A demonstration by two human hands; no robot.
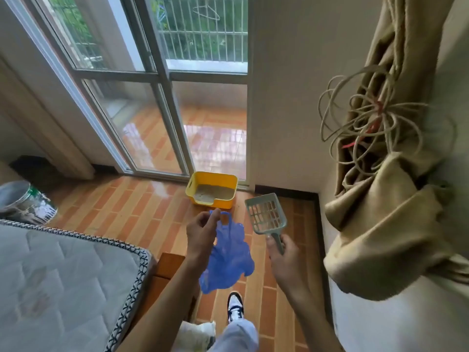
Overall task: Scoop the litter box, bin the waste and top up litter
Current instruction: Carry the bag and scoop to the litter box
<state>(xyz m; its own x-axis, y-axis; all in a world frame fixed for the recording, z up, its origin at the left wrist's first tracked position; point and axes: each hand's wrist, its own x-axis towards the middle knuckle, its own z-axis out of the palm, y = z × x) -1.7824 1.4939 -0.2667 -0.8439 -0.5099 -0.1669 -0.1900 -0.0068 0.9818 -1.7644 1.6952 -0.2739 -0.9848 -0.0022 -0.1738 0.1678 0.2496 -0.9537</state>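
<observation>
A yellow litter box [224, 179] with pale litter inside sits on the tiled floor by the sliding glass door. My left hand [201, 231] pinches the handle of a thin blue plastic bag [229, 260], which hangs down in front of me. My right hand [284, 257] grips the handle of a pale green slotted litter scoop [265, 214], its head raised and pointing toward the box. Both hands are short of the box, above the floor.
A mattress [58, 275] on a wooden frame fills the lower left. A metal can [25, 201] stands on the floor at the left. A bunched curtain with looped cable [380, 118] hangs at the right. My shoe [235, 307] is on the tiles below.
</observation>
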